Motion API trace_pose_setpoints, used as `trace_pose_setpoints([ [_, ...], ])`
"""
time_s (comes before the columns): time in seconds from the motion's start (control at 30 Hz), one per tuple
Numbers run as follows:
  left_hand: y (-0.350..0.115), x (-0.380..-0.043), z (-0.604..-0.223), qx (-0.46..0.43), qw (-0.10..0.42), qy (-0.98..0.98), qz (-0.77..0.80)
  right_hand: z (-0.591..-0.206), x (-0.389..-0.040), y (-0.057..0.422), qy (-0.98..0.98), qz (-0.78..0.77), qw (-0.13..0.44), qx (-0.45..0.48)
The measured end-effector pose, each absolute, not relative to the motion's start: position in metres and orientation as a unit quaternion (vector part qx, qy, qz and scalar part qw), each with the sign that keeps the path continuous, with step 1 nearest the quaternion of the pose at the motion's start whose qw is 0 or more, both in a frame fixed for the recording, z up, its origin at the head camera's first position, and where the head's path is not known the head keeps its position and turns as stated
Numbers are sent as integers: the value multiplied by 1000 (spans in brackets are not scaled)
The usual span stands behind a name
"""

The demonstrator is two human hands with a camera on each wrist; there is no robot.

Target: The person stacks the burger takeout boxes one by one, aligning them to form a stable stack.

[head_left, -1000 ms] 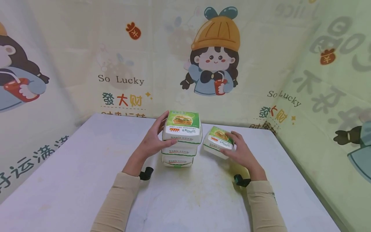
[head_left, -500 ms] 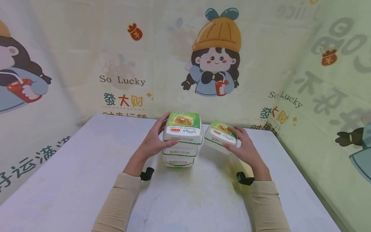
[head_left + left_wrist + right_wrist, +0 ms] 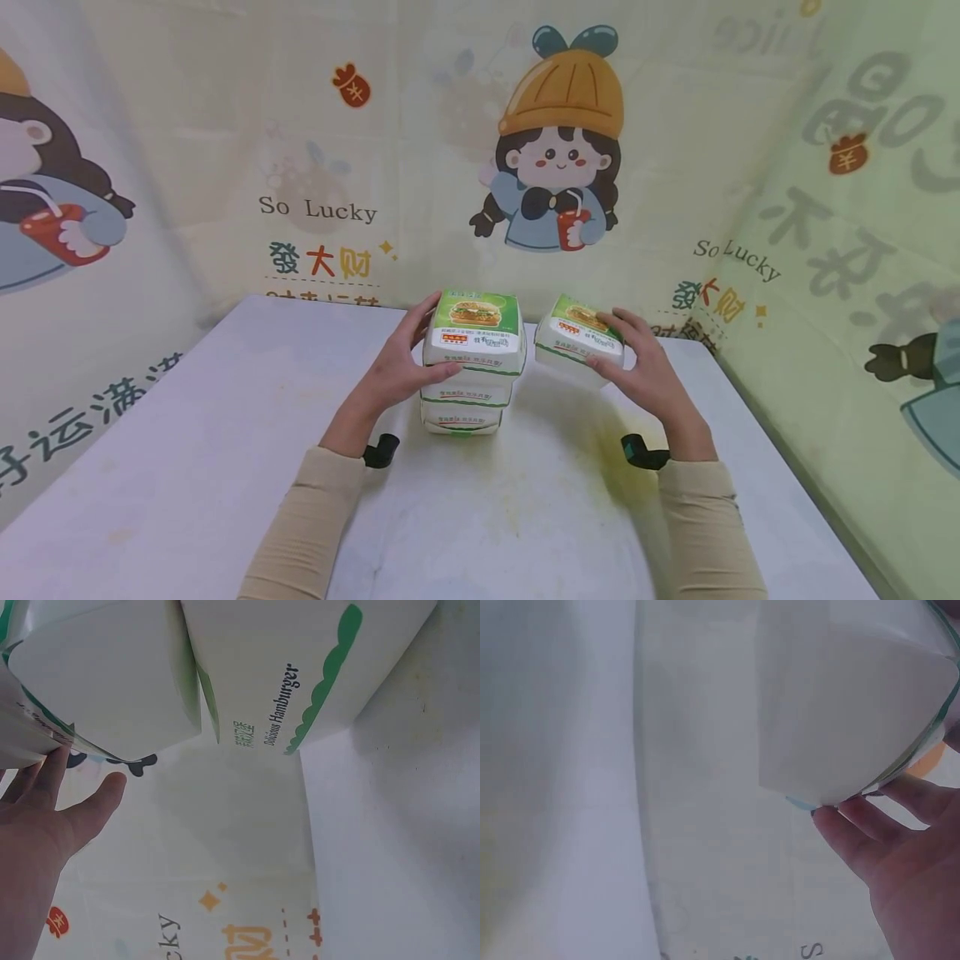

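Three hamburger boxes stand stacked on the table. The top box (image 3: 474, 337), white with a green burger picture, overhangs the middle box (image 3: 467, 392) and the bottom box (image 3: 461, 418). My left hand (image 3: 392, 368) grips the top box from its left side, thumb at the front and fingers at the back. Right of the stack, my right hand (image 3: 648, 371) holds another hamburger box (image 3: 577, 340) by its right side, tilted and raised off the table. Its plain white wall (image 3: 855, 712) fills much of the right wrist view. Fingertips behind both boxes are partly hidden in the head view.
The white table (image 3: 480, 533) has a few faint stains. Printed cloth walls (image 3: 420, 150) with cartoon figures and lettering enclose its back and sides. A black wrist mount (image 3: 381, 451) sits at my left wrist, another mount (image 3: 643, 452) at my right.
My right hand has lifted its hamburger box upward and slightly to the right, away from the stack. The left hand keeps its grip and the stack stands as before.
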State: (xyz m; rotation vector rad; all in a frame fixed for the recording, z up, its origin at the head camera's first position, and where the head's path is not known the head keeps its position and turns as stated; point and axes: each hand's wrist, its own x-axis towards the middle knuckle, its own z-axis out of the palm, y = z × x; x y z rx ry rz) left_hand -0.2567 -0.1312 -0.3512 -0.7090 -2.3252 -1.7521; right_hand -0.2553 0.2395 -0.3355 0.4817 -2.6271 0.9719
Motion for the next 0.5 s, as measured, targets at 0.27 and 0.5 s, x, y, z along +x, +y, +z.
trace_pose_setpoints([
  [0.27, -132, -256, -352, -238, 73, -774, -582, -326, -253, 238, -912, 338, 157, 173],
  [0.5, -132, -256, -351, -237, 75, -777, -578, -318, -251, 238, -910, 333, 168, 181],
])
